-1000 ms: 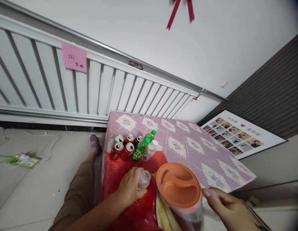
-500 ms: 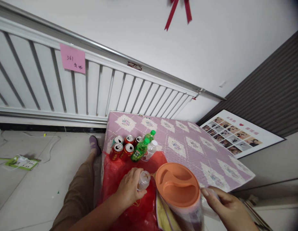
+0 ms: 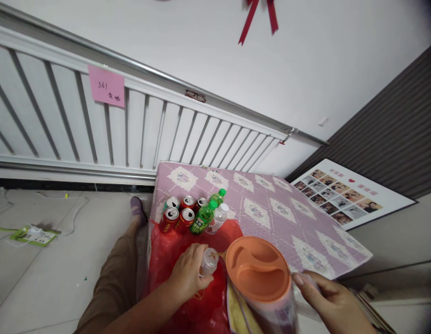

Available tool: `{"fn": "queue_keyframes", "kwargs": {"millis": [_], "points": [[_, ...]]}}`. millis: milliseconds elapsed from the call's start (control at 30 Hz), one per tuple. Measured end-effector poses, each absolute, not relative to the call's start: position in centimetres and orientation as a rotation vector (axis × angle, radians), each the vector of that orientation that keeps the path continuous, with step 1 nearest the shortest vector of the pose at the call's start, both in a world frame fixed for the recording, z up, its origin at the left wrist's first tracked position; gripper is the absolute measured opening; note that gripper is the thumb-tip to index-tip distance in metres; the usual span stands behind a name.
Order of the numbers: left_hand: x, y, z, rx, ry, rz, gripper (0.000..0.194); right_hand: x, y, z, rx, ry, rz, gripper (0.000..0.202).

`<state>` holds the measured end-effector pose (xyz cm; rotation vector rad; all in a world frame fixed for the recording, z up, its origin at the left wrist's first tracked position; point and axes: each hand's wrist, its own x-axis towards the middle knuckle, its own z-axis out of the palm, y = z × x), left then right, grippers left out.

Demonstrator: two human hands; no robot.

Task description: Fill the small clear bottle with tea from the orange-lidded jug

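Note:
My left hand [image 3: 189,271] is wrapped round a small clear bottle [image 3: 209,260] with an open mouth, held above a red plastic sheet [image 3: 208,306]. My right hand [image 3: 326,297] grips the handle of a clear pitcher [image 3: 276,315] with an orange lid [image 3: 259,269]. The pitcher's spout meets the bottle's mouth, and a thin brownish stream shows between them. Under the pitcher lies a yellow cloth [image 3: 239,308]. Just beyond my left hand stand several drink cans [image 3: 170,220], a green bottle [image 3: 203,218], another green-capped bottle [image 3: 218,197] and a white-capped clear bottle [image 3: 218,218].
A quilted purple cover [image 3: 232,195] spreads under the items. Behind it runs a white radiator [image 3: 174,134] with a pink note [image 3: 106,86]. A framed photo board [image 3: 354,192] leans at the right. A power strip [image 3: 36,235] lies on the floor at the left.
The stream between spout and bottle mouth looks slightly different. Both hands keep their holds, and the whole view has shifted a little.

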<state>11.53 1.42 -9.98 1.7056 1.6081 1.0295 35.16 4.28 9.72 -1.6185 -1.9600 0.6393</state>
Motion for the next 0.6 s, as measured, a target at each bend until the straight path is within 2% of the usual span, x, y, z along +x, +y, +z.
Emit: {"fn": "queue_keyframes", "kwargs": {"millis": [600], "points": [[11.63,1.42,-10.34,1.701,1.622,1.037,0.067,35.25,4.32,9.79,-1.59,-1.99,0.643,0.041]]}}
